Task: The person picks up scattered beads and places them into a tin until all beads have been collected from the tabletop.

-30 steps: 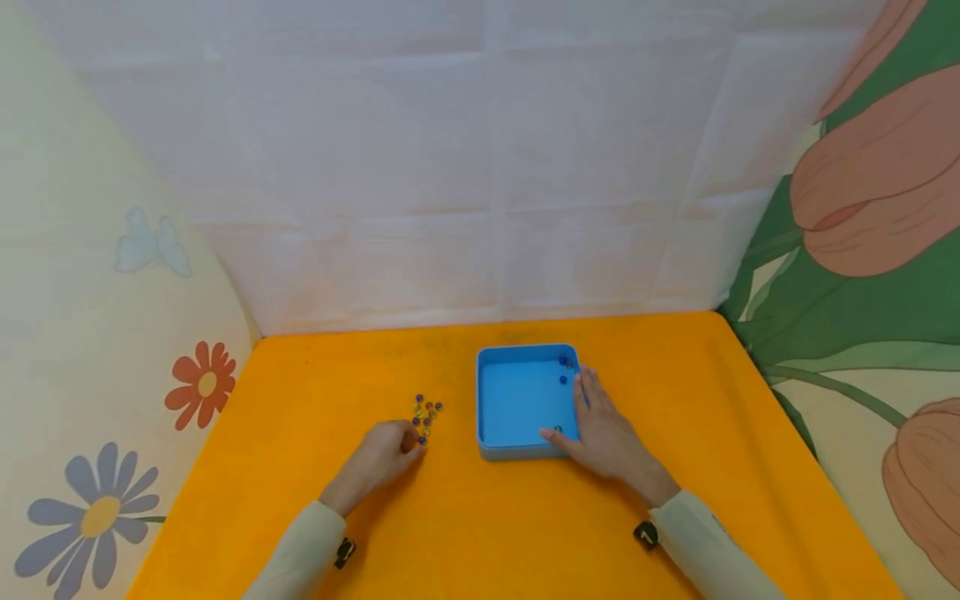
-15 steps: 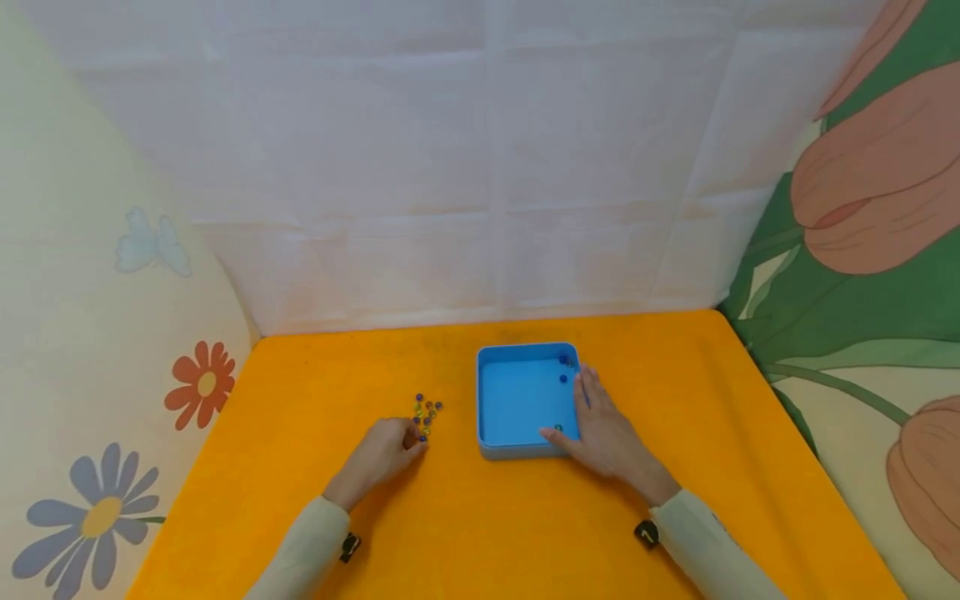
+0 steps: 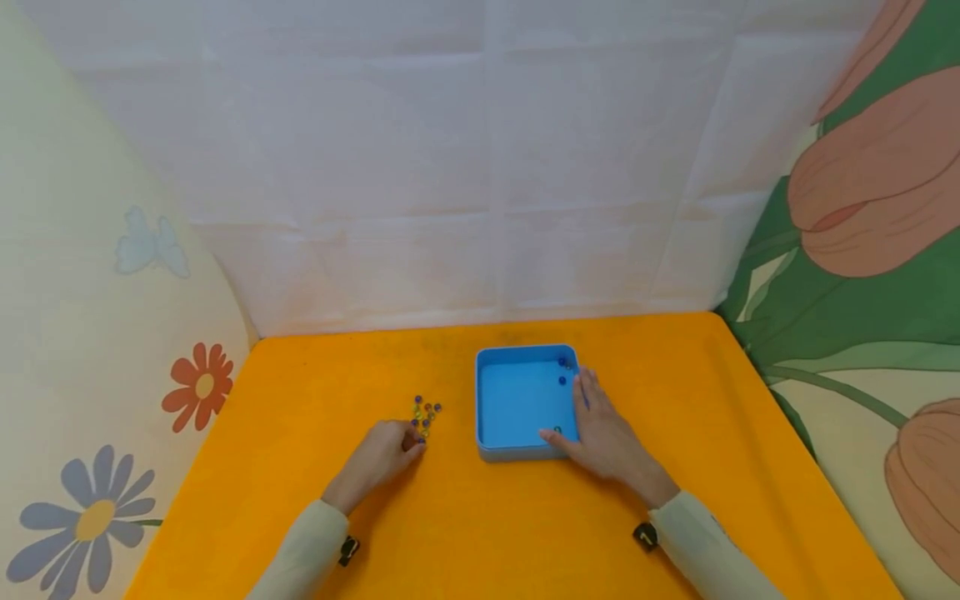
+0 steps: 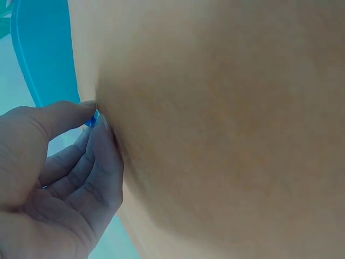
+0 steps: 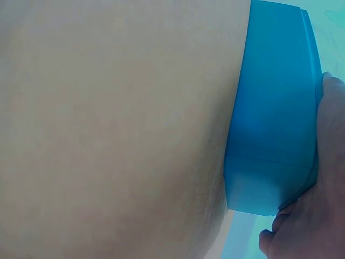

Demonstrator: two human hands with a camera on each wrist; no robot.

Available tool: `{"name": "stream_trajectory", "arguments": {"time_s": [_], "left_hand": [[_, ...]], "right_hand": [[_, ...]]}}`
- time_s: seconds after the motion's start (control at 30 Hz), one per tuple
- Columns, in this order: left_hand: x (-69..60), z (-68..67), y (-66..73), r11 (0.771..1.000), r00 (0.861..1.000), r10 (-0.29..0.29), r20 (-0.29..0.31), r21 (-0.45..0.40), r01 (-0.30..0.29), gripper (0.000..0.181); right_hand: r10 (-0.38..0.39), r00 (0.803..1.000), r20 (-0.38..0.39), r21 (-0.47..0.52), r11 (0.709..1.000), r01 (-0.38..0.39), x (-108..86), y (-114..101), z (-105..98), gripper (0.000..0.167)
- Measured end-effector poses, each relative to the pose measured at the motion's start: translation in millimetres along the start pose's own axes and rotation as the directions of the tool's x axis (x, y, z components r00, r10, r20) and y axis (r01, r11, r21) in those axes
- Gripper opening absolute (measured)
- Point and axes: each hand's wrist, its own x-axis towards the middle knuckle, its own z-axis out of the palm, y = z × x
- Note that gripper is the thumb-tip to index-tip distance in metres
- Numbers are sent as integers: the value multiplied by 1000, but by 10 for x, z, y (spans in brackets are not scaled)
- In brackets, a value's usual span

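Note:
My left hand (image 3: 378,460) is at the near end of a loose group of marbles (image 3: 425,412). Its thumb and forefinger pinch a blue marble (image 4: 92,119), mostly covered by the fingertips. My right hand (image 3: 611,437) holds the near right corner of a square blue box (image 3: 480,400), thumb over the front rim and fingers along the right side. In the right wrist view the box's outer wall (image 5: 275,91) stands beside that hand. Inside the box, two blue marbles (image 3: 562,381) and a clear one lie near the far right corner; a green marble (image 3: 557,430) lies near the thumb.
An orange cloth (image 3: 465,533) covers the table, with a white sheet (image 3: 480,167) hanging behind it. Flower-printed cloths (image 3: 75,333) flank both sides. A black wrist device (image 3: 349,550) shows below the left sleeve and another (image 3: 645,537) beside the right.
Almost nothing differs. The left fingertips stay at the near blue marble, and the right hand and the box keep their places; the view shifts very slightly.

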Motion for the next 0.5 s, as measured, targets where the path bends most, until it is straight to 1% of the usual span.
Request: {"name": "stream_trajectory", "arguments": {"time_s": [0.27, 0.5], "left_hand": [[-23, -9, -5, 1000, 1000, 1, 12, -6, -1, 6], [-32, -20, -8, 1000, 1000, 10, 11, 1, -10, 5]], "right_hand": [[7, 1000, 13, -8, 1000, -7, -2, -12, -7, 116], [-1, 1000, -1, -5, 1000, 1, 1, -13, -6, 115]]}}
